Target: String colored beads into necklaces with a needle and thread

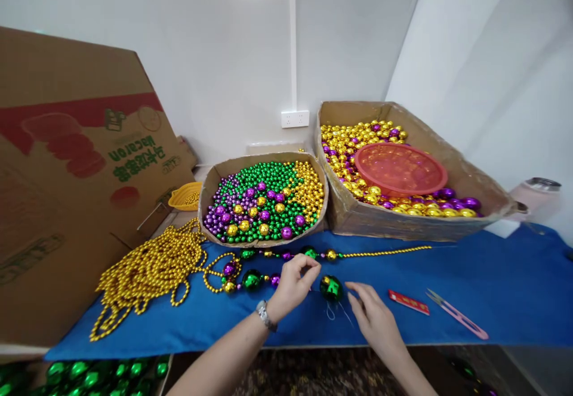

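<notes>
My left hand (pixel 293 282), with a metal watch on its wrist, is closed in a pinch above the blue cloth. What lies between its fingertips is too small to make out. A large shiny green bead (pixel 331 287) sits between my hands, with a loop of thin pale thread (pixel 330 312) below it. My right hand (pixel 370 309) is just to the right of this bead, fingers stretched out and thumb a little apart. A strand of green, purple and gold beads (pixel 252 280) runs left from behind my left hand, which hides part of it.
Gold bead chains (pixel 152 265) are heaped at left beside a large carton (pixel 80 193). Behind are a box of small beads (pixel 264 244) and a box of larger beads (pixel 403 224) with a red basket (pixel 400 168). Pink thread snips (pixel 461 315) and a red packet (pixel 408 302) lie right.
</notes>
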